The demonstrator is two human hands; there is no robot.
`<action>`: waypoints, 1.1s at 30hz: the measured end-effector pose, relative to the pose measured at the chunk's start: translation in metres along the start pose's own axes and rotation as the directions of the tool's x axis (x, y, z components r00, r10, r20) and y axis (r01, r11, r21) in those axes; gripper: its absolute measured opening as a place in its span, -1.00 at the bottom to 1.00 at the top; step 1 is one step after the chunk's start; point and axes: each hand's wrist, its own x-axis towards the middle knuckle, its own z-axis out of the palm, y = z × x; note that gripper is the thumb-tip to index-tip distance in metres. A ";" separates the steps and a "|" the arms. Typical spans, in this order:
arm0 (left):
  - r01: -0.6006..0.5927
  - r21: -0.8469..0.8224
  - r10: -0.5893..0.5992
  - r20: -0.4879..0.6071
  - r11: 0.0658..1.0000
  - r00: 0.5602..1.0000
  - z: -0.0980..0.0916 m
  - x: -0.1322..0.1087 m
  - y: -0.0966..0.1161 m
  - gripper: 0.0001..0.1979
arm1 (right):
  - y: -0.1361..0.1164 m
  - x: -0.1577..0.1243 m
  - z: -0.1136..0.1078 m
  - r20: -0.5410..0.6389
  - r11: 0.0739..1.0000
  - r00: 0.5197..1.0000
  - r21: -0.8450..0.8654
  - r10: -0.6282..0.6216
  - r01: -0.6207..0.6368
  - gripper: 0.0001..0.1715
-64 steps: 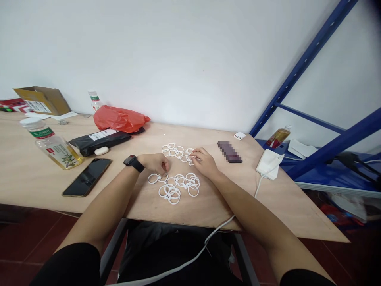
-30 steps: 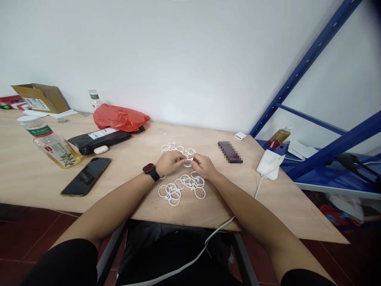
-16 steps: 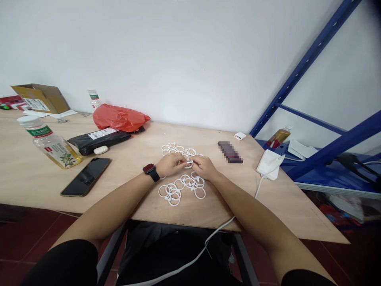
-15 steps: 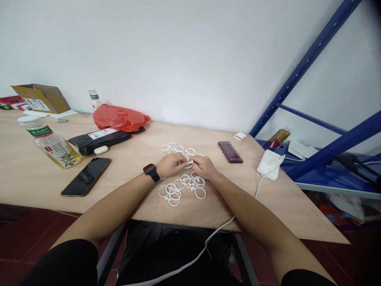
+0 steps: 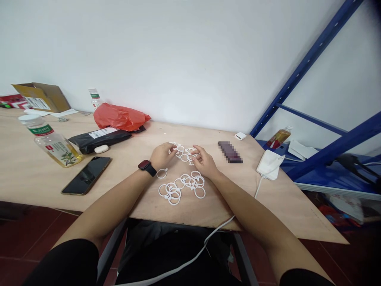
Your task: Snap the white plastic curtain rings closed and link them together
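White plastic rings with small knobs lie in two clusters on the wooden table (image 5: pixel 226 190). At the left edge of the far cluster of rings (image 5: pixel 184 157) is my left hand (image 5: pixel 161 155), wearing a black watch, its thumb and fingers bent and apart at the rings. My right hand (image 5: pixel 206 163) is on that cluster's right side, fingers spread, the tips close to the rings; whether they touch is unclear. A single ring (image 5: pixel 162 173) lies below my left wrist. Nearer the table's front edge is the other cluster of rings (image 5: pixel 174 196).
To the left are a phone (image 5: pixel 86 176), a drink bottle (image 5: pixel 52 143), a black parcel (image 5: pixel 101 139), a white earbud case (image 5: pixel 101 149) and a red bag (image 5: pixel 120 117). On the right are a pixelated dark object (image 5: pixel 230 152) and a white power bank (image 5: pixel 269 165) with a cable.
My hands were together, pinching a small white piece. They have moved apart, and the fingers have loosened. The single ring by my left wrist is now uncovered.
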 end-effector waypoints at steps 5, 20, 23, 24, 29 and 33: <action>0.017 -0.041 -0.002 0.342 0.999 0.940 -0.015 0.006 -0.016 -0.69 | 0.004 0.000 0.000 -0.012 0.999 1.000 -0.039 -0.022 0.021 -0.42; 0.056 -0.101 0.010 0.557 0.993 0.831 -0.015 0.002 -0.012 -0.91 | 0.000 0.000 0.000 0.002 0.992 0.996 -0.088 -0.091 0.091 -0.52; -0.023 -0.122 0.058 0.295 0.992 0.954 0.003 -0.004 0.007 -0.90 | -0.004 -0.002 0.000 0.024 0.987 0.991 -0.082 -0.135 0.137 -0.54; -0.044 -0.123 0.074 0.246 0.991 0.966 0.008 -0.006 0.012 -0.92 | -0.005 -0.002 0.000 0.043 0.984 0.987 -0.089 -0.153 0.156 -0.56; -0.216 -0.124 0.233 0.145 0.969 0.962 0.017 -0.014 0.027 -0.91 | -0.004 -0.002 0.003 0.106 0.963 0.971 -0.147 -0.213 0.227 -0.71; -0.260 -0.131 0.279 0.156 0.957 0.948 0.017 -0.014 0.027 -0.90 | -0.001 -0.002 0.005 0.068 0.969 0.979 -0.142 -0.192 0.200 -0.74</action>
